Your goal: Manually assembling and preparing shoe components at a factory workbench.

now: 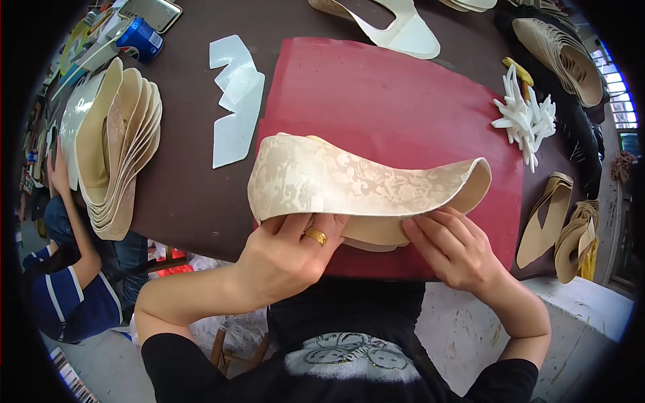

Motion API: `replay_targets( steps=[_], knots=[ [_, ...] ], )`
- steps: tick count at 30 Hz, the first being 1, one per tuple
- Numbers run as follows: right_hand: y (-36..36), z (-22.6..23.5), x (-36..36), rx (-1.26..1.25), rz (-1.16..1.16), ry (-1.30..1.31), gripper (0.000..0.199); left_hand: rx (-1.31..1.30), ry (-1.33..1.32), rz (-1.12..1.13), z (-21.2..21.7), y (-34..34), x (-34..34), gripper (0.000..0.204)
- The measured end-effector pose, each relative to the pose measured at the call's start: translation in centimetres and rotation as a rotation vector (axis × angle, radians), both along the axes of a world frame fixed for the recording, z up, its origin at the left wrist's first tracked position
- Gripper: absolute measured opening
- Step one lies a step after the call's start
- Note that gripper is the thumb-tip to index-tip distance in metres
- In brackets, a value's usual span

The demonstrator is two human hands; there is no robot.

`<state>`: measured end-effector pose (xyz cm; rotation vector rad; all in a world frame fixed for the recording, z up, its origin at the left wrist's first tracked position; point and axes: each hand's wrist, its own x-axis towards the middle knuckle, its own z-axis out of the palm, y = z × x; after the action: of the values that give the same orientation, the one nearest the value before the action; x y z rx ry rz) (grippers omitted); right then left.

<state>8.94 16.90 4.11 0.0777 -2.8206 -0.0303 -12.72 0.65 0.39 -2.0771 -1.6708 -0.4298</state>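
Note:
Both my hands hold a cream shoe upper [349, 176] with a raised floral pattern, its lower edge toward me. My left hand [289, 258], wearing a gold ring, has its fingers curled under the edge at the left, partly hidden inside. Toward the pointed right end, my right hand [450, 245] pinches the same edge between thumb and fingers. Tan lining shows inside the upper near my right fingers. The upper is raised over a red mat [376, 87].
White cut pieces [238, 107] lie left of the mat, beyond them a stack of uppers [121, 148]. A blue can [140, 40] stands far left. White strips [527, 117] and a yellow-headed hammer [519, 70] lie right, near more uppers [547, 218]. A person [74, 282] sits left.

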Motion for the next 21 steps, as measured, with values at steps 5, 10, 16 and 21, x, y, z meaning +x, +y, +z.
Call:
replay_targets(
  steps=[5,10,16,21],
  knots=[
    [0.1,0.4,0.4,0.038,0.013,-0.073,0.026,-0.207,0.009,-0.014,2.1,-0.4,0.6,0.054],
    [0.3,0.7,1.5,0.076,0.035,-0.164,0.030,-0.383,-0.045,0.001,2.5,-1.2,0.9,0.053],
    [-1.1,2.0,1.2,-0.099,-0.069,-0.304,0.044,-0.472,0.100,0.000,2.8,-3.2,-0.2,0.051],
    [-2.3,-0.3,1.1,-0.148,0.032,-0.245,0.058,-0.368,0.709,-0.117,4.0,-3.9,-2.2,0.040]
  ],
)
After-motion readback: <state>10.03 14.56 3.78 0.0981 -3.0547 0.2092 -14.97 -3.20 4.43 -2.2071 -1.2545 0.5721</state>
